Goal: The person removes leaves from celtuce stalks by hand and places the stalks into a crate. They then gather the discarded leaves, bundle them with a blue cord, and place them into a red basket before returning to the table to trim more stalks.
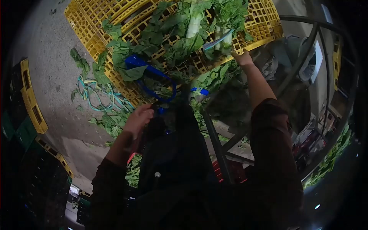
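A yellow lattice plastic crate (264, 28) lies tilted in front of me, with green leaves and pale-stemmed leafy vegetables (195, 23) in it. My right hand (242, 58) is closed on its near rim, towards the right. At the lower left corner of the crate is my left hand (140, 118), fingers curled against the edge; its fingertips are partly in shadow. Between the hands, a blue plastic loop (174, 88) hangs among the leaves. A blue-and-pale band (219, 40) crosses one vegetable's stem.
Tangled turquoise string (101, 97) and loose leaves (109, 124) lie on the concrete floor at left. Dark metal bars (216, 143) stand close on my right. Stacked crates (32, 101) line the far left. A red crate (230, 170) sits low down.
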A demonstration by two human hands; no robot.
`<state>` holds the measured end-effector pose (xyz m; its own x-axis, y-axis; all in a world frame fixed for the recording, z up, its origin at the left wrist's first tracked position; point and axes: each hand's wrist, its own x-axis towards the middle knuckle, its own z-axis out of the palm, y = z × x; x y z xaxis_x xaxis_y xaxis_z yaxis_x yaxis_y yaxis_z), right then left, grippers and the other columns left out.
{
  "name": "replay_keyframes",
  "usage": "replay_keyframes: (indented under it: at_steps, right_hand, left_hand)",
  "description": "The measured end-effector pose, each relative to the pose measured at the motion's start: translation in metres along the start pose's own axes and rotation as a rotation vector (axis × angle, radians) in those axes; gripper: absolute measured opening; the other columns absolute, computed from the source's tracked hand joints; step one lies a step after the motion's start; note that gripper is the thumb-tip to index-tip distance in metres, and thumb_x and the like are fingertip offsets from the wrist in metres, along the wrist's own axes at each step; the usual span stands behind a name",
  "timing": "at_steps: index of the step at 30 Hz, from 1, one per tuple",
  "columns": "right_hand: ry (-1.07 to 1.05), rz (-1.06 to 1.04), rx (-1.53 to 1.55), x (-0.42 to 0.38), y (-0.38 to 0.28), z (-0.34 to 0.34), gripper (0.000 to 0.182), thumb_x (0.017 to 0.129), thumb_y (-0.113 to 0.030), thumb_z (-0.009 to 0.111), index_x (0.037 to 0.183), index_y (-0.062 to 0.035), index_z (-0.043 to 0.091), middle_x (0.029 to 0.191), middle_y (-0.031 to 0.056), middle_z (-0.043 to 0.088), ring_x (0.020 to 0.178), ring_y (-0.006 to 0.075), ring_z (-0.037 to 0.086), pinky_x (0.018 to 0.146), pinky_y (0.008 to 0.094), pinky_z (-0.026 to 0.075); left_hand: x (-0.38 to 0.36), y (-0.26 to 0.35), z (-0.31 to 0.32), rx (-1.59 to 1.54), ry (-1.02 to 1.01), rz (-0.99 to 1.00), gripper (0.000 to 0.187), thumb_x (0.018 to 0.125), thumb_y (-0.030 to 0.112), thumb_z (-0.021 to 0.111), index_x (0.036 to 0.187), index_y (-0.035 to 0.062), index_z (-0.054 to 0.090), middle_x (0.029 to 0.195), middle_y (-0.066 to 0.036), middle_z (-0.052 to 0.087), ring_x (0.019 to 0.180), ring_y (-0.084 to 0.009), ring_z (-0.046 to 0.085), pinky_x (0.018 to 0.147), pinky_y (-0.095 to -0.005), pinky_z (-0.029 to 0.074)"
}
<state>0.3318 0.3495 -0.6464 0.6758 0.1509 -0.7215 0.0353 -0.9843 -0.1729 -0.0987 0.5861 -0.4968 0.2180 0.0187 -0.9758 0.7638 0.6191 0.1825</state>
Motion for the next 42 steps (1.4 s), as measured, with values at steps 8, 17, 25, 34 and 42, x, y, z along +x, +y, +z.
replay_keyframes:
  at_steps: [8, 17, 25, 34, 42]
  right_hand:
    - [-0.224, -0.136, 0.746, 0.091, -0.016, 0.040, 0.051, 0.071, -0.035, 0.077, 0.095, 0.0070, 0.062, 0.085, 0.0102, 0.064, 0.068, 0.0193, 0.061, 0.059, 0.0322, 0.051]
    - [-0.190, -0.275, 0.819, 0.098, -0.009, 0.055, 0.050, 0.074, -0.036, 0.072, 0.107, -0.0012, 0.063, 0.109, 0.0064, 0.061, 0.102, 0.0165, 0.053, 0.092, 0.0323, 0.037]
    - [-0.299, -0.121, 0.900, 0.041, -0.037, 0.048, 0.046, 0.077, -0.032, 0.067, 0.111, -0.0009, 0.058, 0.106, 0.0077, 0.061, 0.092, 0.0192, 0.060, 0.077, 0.0335, 0.049]
    - [-0.577, 0.121, 1.444, -0.049, -0.039, 0.114, 0.058, 0.088, -0.040, 0.057, 0.134, -0.0098, 0.039, 0.123, 0.0121, 0.053, 0.109, 0.0276, 0.053, 0.093, 0.0435, 0.044]
    - [-0.688, 0.041, 1.469, -0.043, -0.033, 0.131, 0.073, 0.080, -0.049, 0.064, 0.132, -0.0033, 0.042, 0.120, 0.0171, 0.055, 0.105, 0.0310, 0.056, 0.089, 0.0456, 0.046]
  left_hand:
    - [0.147, 0.073, 0.031, 0.185, 0.026, 0.398, 0.072, 0.081, 0.035, 0.069, 0.135, -0.0003, 0.037, 0.126, -0.015, 0.050, 0.117, -0.0217, 0.049, 0.097, -0.0306, 0.039]
    - [0.283, 0.158, 0.108, 0.537, 0.128, 0.775, 0.099, 0.072, 0.052, 0.072, 0.143, 0.0026, 0.024, 0.138, -0.021, 0.039, 0.127, -0.0313, 0.041, 0.103, -0.0406, 0.036]
    - [0.311, 0.159, 0.147, 0.544, 0.073, 0.718, 0.080, 0.068, 0.041, 0.077, 0.126, -0.0011, 0.041, 0.114, -0.017, 0.057, 0.104, -0.0248, 0.057, 0.090, -0.0371, 0.044]
    - [0.203, 0.116, 0.107, 0.294, -0.155, 0.485, 0.068, 0.072, 0.034, 0.074, 0.125, 0.0012, 0.046, 0.112, -0.010, 0.059, 0.102, -0.0167, 0.056, 0.090, -0.0295, 0.042]
    - [0.210, 0.089, 0.124, 0.085, -0.253, 0.391, 0.072, 0.071, 0.030, 0.076, 0.127, 0.0002, 0.043, 0.113, -0.010, 0.058, 0.102, -0.0172, 0.056, 0.091, -0.0295, 0.043]
